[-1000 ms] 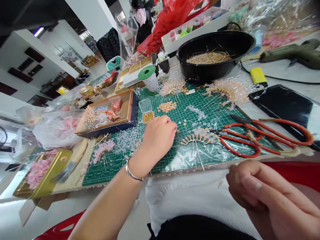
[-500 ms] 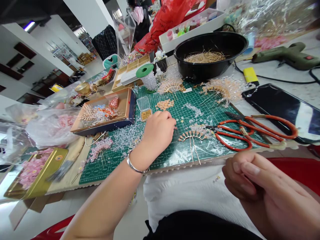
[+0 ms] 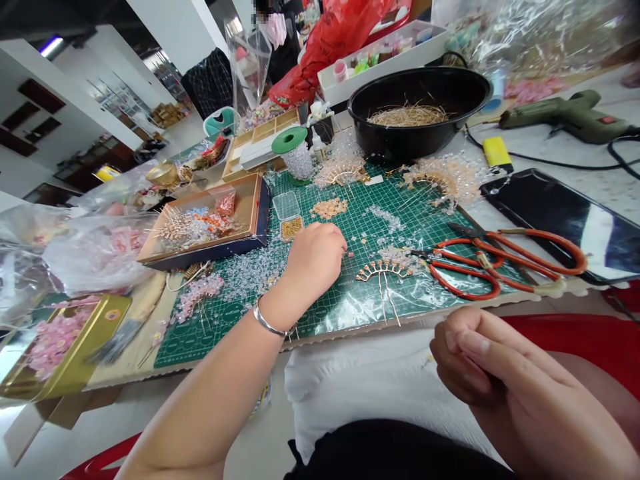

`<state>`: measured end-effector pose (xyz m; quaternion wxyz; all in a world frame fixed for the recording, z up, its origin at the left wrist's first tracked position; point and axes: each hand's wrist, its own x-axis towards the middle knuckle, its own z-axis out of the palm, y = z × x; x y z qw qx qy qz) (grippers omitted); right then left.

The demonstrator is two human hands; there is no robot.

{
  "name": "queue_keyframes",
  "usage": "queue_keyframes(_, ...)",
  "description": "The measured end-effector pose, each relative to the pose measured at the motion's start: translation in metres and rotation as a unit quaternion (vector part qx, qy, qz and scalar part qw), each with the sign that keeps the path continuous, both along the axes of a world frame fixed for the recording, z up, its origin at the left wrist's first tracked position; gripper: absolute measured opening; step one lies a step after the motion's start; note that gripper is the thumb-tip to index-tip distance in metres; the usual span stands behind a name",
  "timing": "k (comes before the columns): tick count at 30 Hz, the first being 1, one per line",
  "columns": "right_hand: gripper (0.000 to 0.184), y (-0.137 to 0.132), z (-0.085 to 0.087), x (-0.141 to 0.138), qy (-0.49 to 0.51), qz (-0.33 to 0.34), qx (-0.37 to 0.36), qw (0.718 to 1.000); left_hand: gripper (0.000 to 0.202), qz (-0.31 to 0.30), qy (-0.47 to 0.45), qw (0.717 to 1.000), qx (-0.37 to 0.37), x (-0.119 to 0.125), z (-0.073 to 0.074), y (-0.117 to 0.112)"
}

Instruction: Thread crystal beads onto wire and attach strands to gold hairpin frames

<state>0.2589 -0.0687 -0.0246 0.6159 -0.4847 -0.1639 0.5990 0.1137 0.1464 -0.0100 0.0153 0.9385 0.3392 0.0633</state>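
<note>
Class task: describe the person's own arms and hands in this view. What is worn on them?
The left arm is bare, no sleeve, with a slim silver bangle at the wrist. The left hand shows no ring. The right hand is bare too, no ring or bracelet in view, with short unpainted nails.

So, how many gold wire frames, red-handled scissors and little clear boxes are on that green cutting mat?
Gold wire fan frames: 3
Red-handled scissors: 2
Small clear plastic boxes: 2
Total: 7
</note>
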Motion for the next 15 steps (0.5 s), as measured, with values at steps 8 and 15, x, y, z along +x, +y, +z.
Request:
queue_keyframes(8, 0.032, -0.002, 0.007, 0.000, 0.013, -0.016, 0.026, 0.999, 0.027, -0.007, -0.005, 1.000, 0.002, -0.002, 0.003, 0.002)
queue_keyframes(15, 0.033, -0.005, 0.016, 0.002, 0.014, -0.055, 0.040, 0.998, 0.030, -0.046, -0.001, 0.999, 0.022, 0.002, -0.007, 0.007)
